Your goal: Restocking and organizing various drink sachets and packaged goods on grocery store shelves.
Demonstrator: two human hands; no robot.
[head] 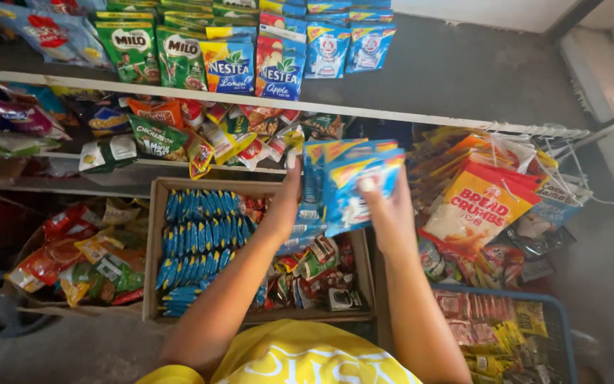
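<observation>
Both my hands are raised in front of a shop shelf. My right hand grips a blue snack packet at the front of a hanging strip of the same blue packets. My left hand reaches up to the left side of that blue strip, with its fingers against it. Below my arms stands a wooden box holding rows of small blue wrapped packs and mixed sachets.
A grey upper shelf carries green, yellow and blue drink-mix packets. Hanging orange and white bags sit to the right. A blue crate with sachets is at the lower right, and red and yellow snack bags lie at the left.
</observation>
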